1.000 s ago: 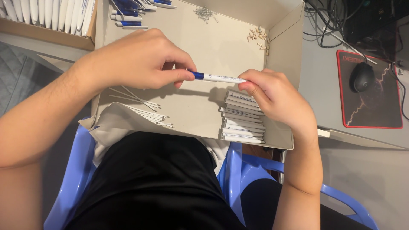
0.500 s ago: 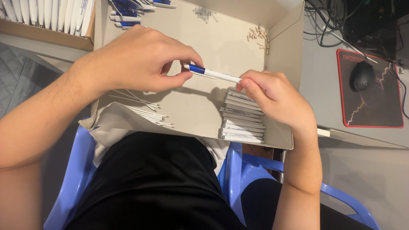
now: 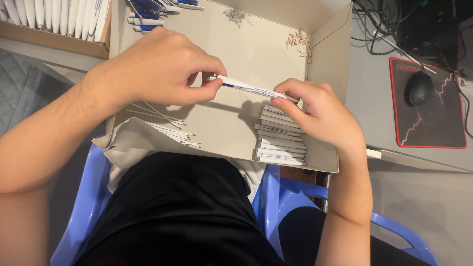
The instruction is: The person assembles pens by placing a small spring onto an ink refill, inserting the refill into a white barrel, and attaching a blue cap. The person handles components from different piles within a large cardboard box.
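Note:
A white pen with a blue section is held level over an open cardboard box that rests on my lap. My left hand pinches its left end between thumb and fingers. My right hand grips its right end. Under my right hand lies a neat row of finished white pens in the box's near right corner. Thin white refill tubes lie loose in the box's near left part.
Blue pen parts and small springs lie at the box's far end, small tips by its right wall. A tray of white barrels sits at far left. A mouse on a pad lies on the desk at right. I sit on a blue chair.
The pen's blue section has slid further into my left hand's grip, and the pen now tilts down to the right. Both hands stayed over the box.

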